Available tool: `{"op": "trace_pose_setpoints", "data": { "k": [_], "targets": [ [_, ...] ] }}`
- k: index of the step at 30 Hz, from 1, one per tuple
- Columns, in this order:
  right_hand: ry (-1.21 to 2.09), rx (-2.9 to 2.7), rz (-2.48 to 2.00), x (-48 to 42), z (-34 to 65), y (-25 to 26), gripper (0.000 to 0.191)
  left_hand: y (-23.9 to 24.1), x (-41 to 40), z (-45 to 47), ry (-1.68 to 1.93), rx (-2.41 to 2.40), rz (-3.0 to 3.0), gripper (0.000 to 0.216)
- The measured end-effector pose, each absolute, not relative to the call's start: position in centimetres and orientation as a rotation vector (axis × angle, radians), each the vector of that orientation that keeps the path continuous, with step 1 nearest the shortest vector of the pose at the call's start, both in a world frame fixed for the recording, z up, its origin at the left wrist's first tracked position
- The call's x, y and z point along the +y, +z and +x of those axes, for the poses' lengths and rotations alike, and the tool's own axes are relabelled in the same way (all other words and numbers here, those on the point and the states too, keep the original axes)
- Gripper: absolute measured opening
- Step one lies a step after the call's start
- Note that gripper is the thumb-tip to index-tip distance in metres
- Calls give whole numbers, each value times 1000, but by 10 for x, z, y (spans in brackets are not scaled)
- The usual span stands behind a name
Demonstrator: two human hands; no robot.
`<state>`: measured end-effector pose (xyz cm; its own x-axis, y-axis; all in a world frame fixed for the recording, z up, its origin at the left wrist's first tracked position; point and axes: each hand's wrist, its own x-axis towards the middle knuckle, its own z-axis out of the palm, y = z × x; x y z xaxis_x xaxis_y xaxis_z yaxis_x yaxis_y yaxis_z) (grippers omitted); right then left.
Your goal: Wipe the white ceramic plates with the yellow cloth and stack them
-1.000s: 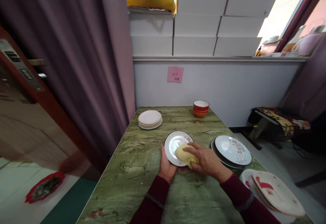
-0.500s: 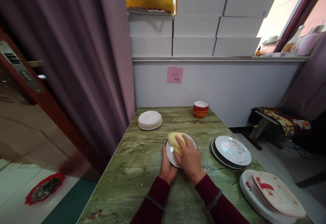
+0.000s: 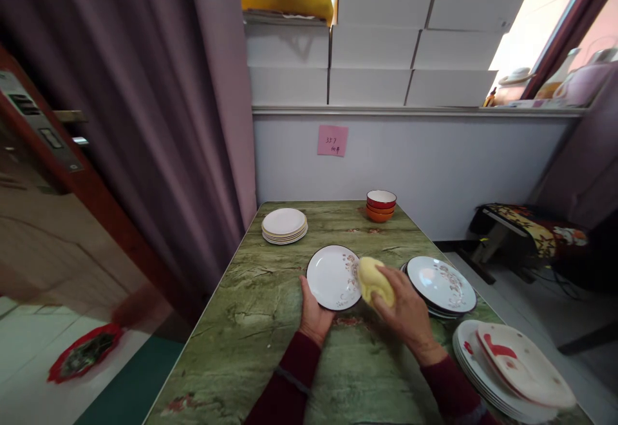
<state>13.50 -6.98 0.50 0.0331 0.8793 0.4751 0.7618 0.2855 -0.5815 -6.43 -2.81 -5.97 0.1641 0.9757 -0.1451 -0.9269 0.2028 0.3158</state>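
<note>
A small white plate (image 3: 329,278) with a dark rim and brown flower print is held up over the middle of the table. My left hand (image 3: 315,314) grips it at its lower left edge, thumb along the rim and the other fingers hidden underneath. Just right of the plate, my right hand (image 3: 404,306) is closed around a folded yellow cloth (image 3: 374,281), apart from the plate's face or barely at its edge. Behind my right hand lies a stack of larger flowered plates (image 3: 441,283) with dark rims.
On the green wood-patterned table (image 3: 251,322), white plates (image 3: 284,223) are stacked at the back left and red and orange bowls (image 3: 380,206) at the back right. More plates with a squarish dish (image 3: 526,364) on top stand at the front right. A red basin (image 3: 85,351) is on the floor.
My right hand has moved right with the yellow cloth, off the plate's face, uncovering the flower print. The plate in my left hand has shifted slightly left and tilted more toward me.
</note>
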Motion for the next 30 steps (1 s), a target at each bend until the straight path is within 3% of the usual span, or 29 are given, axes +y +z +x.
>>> {"op": "trace_pose_setpoints", "data": {
  "k": [2, 5, 8, 10, 18, 24, 30],
  "targets": [
    [314, -1416, -1558, -64, 142, 3, 57, -61, -29, -66, 1368, 334, 149, 68],
    [830, -939, -1384, -54, 140, 6, 62, -61, -31, -69, 1314, 372, 106, 50],
    [1320, -683, -1040, -47, 129, 10, 56, -61, -33, -70, 1244, 457, 77, 50],
    [1480, -652, -903, -43, 120, 12, 52, -61, -34, -70, 1221, 470, 68, 51],
    [1466, -722, -815, -53, 88, -13, 62, -49, -35, -66, 1300, 512, -2, 61],
    [1497, -751, -848, -75, 70, -30, 62, -40, -33, -63, 1394, 512, 20, 54],
    [1790, -722, -857, -75, 69, -12, 59, -39, -35, -64, 1375, 507, 104, 50]
  ]
}}
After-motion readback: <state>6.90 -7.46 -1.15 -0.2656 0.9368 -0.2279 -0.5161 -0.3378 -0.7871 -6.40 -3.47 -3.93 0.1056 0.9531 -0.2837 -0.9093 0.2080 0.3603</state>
